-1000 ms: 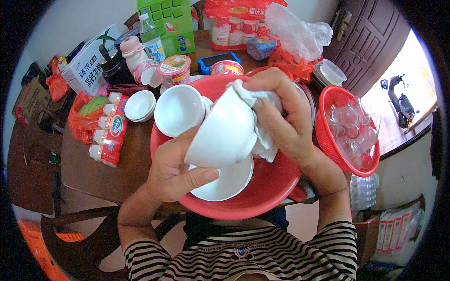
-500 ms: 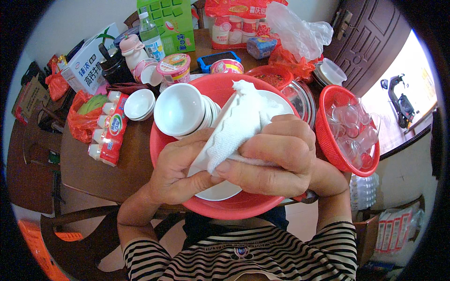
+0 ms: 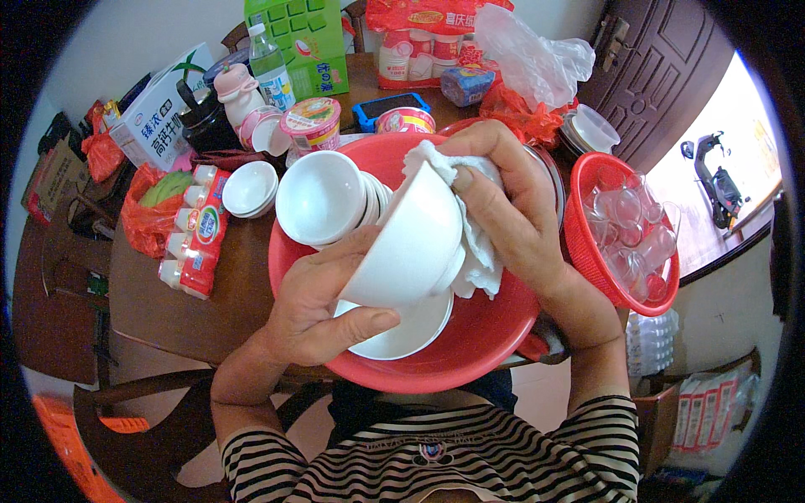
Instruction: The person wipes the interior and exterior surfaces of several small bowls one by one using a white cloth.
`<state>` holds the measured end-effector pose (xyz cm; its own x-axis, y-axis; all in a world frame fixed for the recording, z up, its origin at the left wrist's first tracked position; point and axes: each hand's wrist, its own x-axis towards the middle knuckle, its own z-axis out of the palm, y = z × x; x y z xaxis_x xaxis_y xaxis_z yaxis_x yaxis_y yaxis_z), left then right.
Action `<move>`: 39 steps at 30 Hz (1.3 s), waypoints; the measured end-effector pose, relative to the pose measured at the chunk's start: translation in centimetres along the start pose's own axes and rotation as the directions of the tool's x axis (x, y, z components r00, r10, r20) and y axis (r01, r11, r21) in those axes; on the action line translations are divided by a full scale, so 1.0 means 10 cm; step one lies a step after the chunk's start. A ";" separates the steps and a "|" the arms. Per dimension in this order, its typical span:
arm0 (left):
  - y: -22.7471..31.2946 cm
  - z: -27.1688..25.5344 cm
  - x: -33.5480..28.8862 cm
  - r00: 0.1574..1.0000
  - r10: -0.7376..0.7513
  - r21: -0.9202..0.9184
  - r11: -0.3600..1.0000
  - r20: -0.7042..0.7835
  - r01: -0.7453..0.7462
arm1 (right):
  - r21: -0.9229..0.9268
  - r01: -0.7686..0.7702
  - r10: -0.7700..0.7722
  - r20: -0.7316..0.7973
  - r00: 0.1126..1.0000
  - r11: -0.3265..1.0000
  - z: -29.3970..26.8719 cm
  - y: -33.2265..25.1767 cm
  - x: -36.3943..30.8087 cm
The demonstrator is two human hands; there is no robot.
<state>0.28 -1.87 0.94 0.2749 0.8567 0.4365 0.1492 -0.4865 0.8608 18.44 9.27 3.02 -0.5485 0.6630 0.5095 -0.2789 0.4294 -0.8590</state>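
l grip (image 3: 309,303) pinches the white bowl (image 3: 402,243) at its left side, thumb vs fingers; r grip (image 3: 513,216) has the white cloth (image 3: 481,251) bunched against its upper right edge. bowl's tilted, held over the red basin (image 3: 496,348). i'd steady it w/ l, turn it bit by bit & wipe w/ even pressure, clear of the stacked bowls (image 3: 323,197).
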 end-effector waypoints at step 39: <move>-0.09 -0.03 -0.01 0.994 -0.073 -0.021 0.997 -0.084 0.072 | -0.593 0.665 -0.474 0.471 0.744 0.454 0.07 -0.02 -0.13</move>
<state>-0.14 -1.49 0.23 0.1827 0.9013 0.3928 0.1485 -0.4202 0.8952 18.70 7.88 2.53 -0.6471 0.0008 0.7624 -0.0242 0.9995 -0.0215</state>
